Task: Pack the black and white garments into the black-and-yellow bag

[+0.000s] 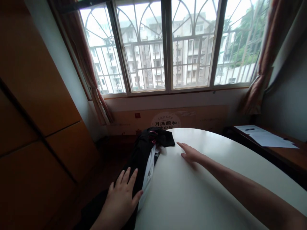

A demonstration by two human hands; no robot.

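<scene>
A black garment [137,156] with a white inner layer [149,169] and a small patch of pink lies along the left edge of the white table [203,191], partly hanging over it. Its kind is hard to make out. My left hand [122,195] rests flat on the black cloth, fingers spread. Over the tabletop, my right hand [190,152] reaches in from the right, fingers stretched out and holding nothing. Its fingertips point at the black end of the garment, a small distance from it.
Papers [266,135] lie on a brown wooden desk [285,156] at the right. Beyond the table, a printed cardboard panel [203,116] stands below the barred window [148,48]. Wooden cabinets [31,127] fill the left side. Curtains [260,80] hang beside the window.
</scene>
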